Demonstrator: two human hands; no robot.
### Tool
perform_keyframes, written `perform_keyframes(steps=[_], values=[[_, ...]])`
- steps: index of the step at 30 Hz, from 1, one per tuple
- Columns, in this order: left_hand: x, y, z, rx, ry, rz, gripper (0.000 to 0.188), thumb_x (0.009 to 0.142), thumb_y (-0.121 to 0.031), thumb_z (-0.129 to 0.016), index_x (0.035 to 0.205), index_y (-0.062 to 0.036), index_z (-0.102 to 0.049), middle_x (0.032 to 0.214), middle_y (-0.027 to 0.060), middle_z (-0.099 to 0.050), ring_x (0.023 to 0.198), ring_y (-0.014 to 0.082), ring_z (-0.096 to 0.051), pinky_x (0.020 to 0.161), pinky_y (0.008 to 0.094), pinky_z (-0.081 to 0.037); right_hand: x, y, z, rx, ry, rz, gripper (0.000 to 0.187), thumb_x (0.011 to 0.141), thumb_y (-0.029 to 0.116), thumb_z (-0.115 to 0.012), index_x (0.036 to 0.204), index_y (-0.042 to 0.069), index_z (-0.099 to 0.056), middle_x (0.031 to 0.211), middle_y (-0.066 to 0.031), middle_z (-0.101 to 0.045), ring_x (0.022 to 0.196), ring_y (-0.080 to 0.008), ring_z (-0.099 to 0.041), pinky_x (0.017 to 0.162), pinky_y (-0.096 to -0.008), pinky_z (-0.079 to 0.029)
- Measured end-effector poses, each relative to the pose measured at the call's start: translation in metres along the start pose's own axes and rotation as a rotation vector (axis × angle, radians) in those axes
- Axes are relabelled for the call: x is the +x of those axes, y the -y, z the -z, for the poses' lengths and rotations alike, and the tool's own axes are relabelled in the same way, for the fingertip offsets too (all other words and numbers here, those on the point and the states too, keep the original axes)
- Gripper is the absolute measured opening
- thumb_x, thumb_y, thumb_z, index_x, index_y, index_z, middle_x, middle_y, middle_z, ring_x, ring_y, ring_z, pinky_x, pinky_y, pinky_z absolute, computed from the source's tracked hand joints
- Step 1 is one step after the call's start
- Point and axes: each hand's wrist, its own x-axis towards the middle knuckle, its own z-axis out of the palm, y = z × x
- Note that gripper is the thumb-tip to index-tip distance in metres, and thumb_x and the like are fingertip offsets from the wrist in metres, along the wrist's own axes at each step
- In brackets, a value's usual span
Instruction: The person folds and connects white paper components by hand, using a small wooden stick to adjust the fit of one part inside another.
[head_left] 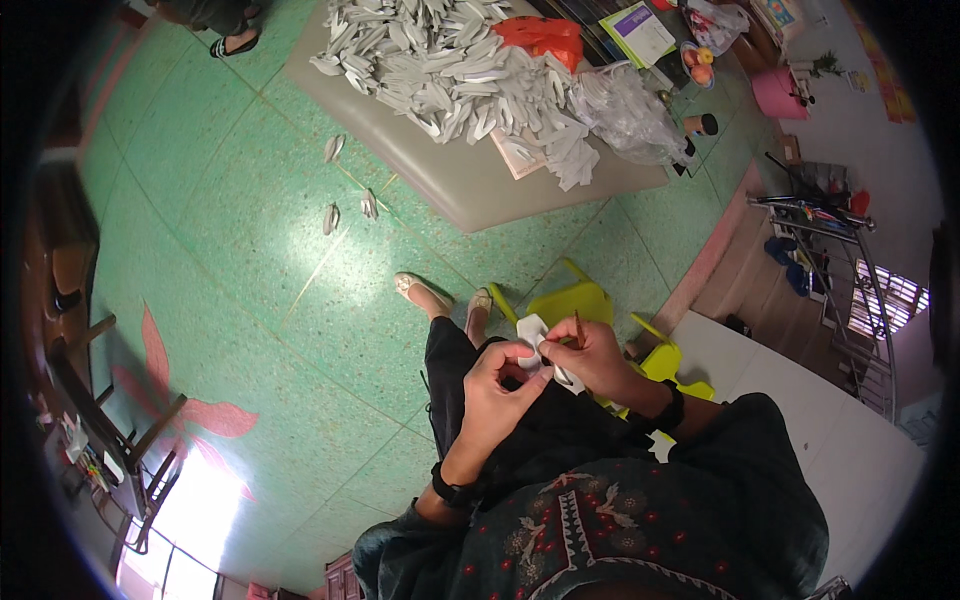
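My left hand (497, 385) and my right hand (592, 357) meet over my lap and both grip a small white folded piece (531, 331). Its upper end sticks out above my fingers. My right hand also holds a thin brown stick (578, 327) that points upward. Each wrist wears a dark band. I sit on a yellow plastic chair (578, 300), with my feet (425, 292) on the green floor.
A grey low table (470, 190) ahead carries a big heap of white folded pieces (440, 70), an orange bag (541, 36) and a clear plastic bag (630, 110). Three white pieces (345, 205) lie on the floor. Another person's sandalled foot (232, 42) shows at top left.
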Motion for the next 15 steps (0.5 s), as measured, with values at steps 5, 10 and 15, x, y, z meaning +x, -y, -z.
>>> perform_keyframes(steps=[5,10,15], values=[[0.002,0.011,0.004,-0.002,-0.098,-0.076,0.009,0.078,-0.003,-0.067,0.08,0.0013,-0.059,0.076,0.001,-0.057,0.06,0.0032,-0.049,0.053,0.0172,-0.041,-0.007,0.007,-0.001,-0.242,0.031,-0.014,0.01,0.081,0.009,-0.062,0.083,0.001,-0.057,0.065,0.0025,-0.053,0.058,-0.002,-0.045,0.05,-0.02,-0.036],[-0.002,0.013,0.008,-0.066,-0.104,0.029,0.007,0.079,-0.002,-0.065,0.08,0.0012,-0.059,0.074,-0.0006,-0.058,0.061,0.0024,-0.048,0.055,0.0168,-0.04,-0.006,0.009,-0.005,-0.083,0.055,-0.021,0.006,0.083,0.005,-0.061,0.084,0.002,-0.056,0.071,0.0039,-0.054,0.061,0.0005,-0.045,0.05,-0.0173,-0.035],[-0.004,0.005,0.009,-0.181,-0.139,0.104,0.006,0.079,0.001,-0.064,0.082,0.0012,-0.06,0.082,0.0024,-0.061,0.07,0.0049,-0.054,0.063,0.0187,-0.044,-0.003,0.019,-0.009,-0.248,0.023,0.192,0.011,0.079,0.009,-0.064,0.078,0.002,-0.055,0.062,-0.001,-0.049,0.052,-0.0063,-0.041,0.046,-0.0239,-0.033]])
